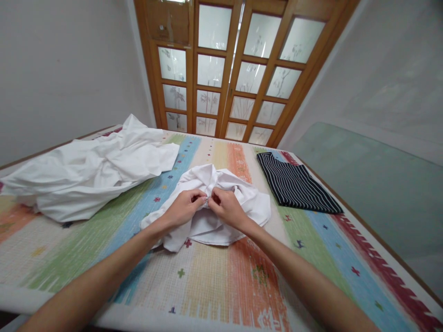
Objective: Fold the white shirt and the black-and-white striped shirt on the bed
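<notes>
A crumpled white shirt (221, 228), apparently with a collar, lies in the middle of the table. My left hand (185, 206) pinches its fabric near the centre, thumb and fingers pressed together. Right beside it, my right hand (226, 207) pinches the same spot from the other side, the fingertips of both hands almost touching. A small part of the edge shows between them; whether a button is there I cannot make out. The cloth bunches up behind and around both hands.
Another white garment (100, 170) lies in a loose heap on the left. At the right is a folded black-and-white striped cloth (294, 182). A colourful striped tablecloth (207, 281) covers the table. Wooden doors with glass panes (214, 69) stand beyond, with walls on both sides.
</notes>
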The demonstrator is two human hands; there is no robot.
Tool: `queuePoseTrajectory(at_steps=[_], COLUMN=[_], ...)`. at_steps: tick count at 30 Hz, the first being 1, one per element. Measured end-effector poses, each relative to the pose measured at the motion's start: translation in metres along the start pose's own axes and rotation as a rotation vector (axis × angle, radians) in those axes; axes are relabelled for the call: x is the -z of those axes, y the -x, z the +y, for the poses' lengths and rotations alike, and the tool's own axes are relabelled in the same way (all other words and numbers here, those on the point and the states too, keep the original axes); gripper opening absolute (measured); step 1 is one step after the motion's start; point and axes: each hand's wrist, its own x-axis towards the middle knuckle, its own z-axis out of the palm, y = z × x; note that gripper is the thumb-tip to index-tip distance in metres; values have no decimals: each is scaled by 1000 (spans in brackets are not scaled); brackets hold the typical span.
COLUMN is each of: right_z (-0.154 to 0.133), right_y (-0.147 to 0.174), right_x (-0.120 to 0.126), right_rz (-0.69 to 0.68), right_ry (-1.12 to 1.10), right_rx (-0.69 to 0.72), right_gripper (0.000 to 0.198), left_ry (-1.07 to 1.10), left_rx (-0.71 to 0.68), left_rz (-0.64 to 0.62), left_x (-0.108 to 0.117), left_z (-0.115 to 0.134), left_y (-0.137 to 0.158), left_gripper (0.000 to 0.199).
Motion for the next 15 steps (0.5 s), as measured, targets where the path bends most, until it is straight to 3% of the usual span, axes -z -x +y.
queuePoseTrajectory(at_steps=[5, 9, 12, 15], right_z=[20, 40, 46, 43], right_y=[-7, -13, -17, -22], right_x=[4, 38, 70, 85], right_rz=[144, 294, 510, 642], right_ry=[26, -148, -120, -216], right_rx=[-196, -344, -398, -423], right_gripper=[10, 13, 17, 16], left_ry=[-23, -103, -199, -255], left_rx=[17, -19, -45, -72], left_rz=[-38, -31, 109, 257], left_x=[5, 23, 40, 48], left_z=[6, 9, 10, 16], left_y=[5, 9, 9, 7], left_gripper=[27, 30, 31, 33])
